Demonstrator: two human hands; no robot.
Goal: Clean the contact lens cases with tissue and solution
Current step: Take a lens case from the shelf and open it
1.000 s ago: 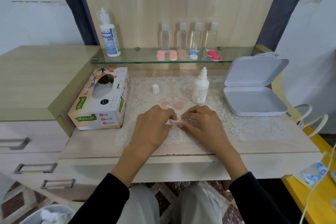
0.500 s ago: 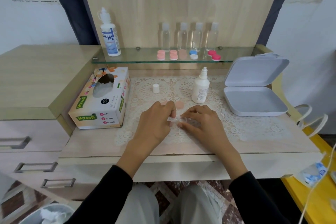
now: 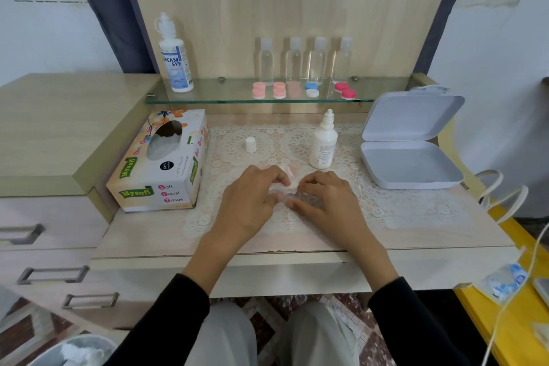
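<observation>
We see the L hand (image 3: pixel 252 199) w/ fingers curled, thumb and fingertips pinching a small white wad of tissue (image 3: pixel 279 187); the R hand (image 3: pixel 326 202) sits just beside it, forefinger bent and thumb stretched fwd, gripping a clear lens case (image 3: pixel 301 198) low on the lace mat (image 3: pixel 386 205); the tissue touches the case's left end, tho we can't tell which well it is on, as the fingers hide most of the case; a pink cap (image 3: pixel 293 171) lies on the mat just behind the tissue, partly hidden; further back the solution bottle (image 3: pixel 323 145) stands upright w/ its nozzle bare, and its white cap (image 3: pixel 250 144) stands apart to the left; the tissue box (image 3: pixel 160 163) lies at the mat's left edge, opening up; at the right a white hinged box (image 3: pixel 410 151) sits w/ its lid up; above, on the glass shelf (image 3: pixel 208 96), we see a tall Dream Eye bottle (image 3: pixel 175 59) at the left, four clear bottles (image 3: pixel 304 61) in a row by the back panel, and in front of them more cases in pink (image 3: pixel 269 90), blue and white (image 3: pixel 311 89) and red (image 3: pixel 344 91); bottom left, a bin (image 3: pixel 74 350) holds crumpled white paper.
</observation>
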